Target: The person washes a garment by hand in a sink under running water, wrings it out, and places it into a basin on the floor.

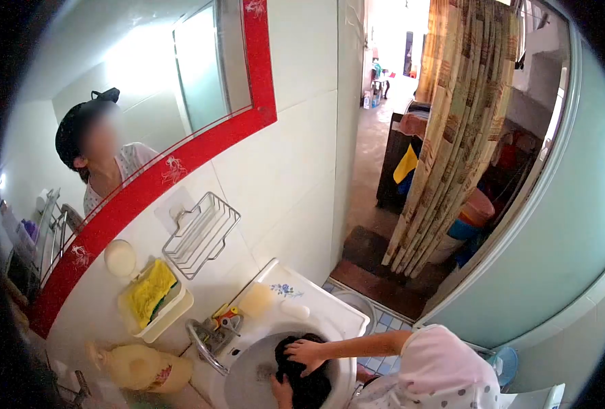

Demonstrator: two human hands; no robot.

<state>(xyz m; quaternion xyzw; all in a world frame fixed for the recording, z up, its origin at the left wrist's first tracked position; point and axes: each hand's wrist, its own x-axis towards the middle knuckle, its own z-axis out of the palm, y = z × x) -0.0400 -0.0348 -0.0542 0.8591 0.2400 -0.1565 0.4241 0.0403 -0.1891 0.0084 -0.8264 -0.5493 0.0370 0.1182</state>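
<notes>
A dark bundle of cloth [310,388], black and bunched up, lies in the white washbasin [349,371]. My right hand [306,354] grips it from above, with fingers spread over its top and pressed into the folds. On the near-bottom side, my left hand [282,392] is closed on the cloth's edge, its fingers partly hidden. Greyish water [244,382] shows in the basin beside the cloth. The metal faucet [210,347] reaches over the rim next to my hands.
A white soap bar [295,311] and a yellowish block [256,300] sit on the basin ledge. A large bottle [142,368] stands left. On the wall are a yellow cloth [151,293] in a tray, a wire rack [202,235] and a red-framed mirror [159,177]. A curtain [452,136] hangs in the doorway.
</notes>
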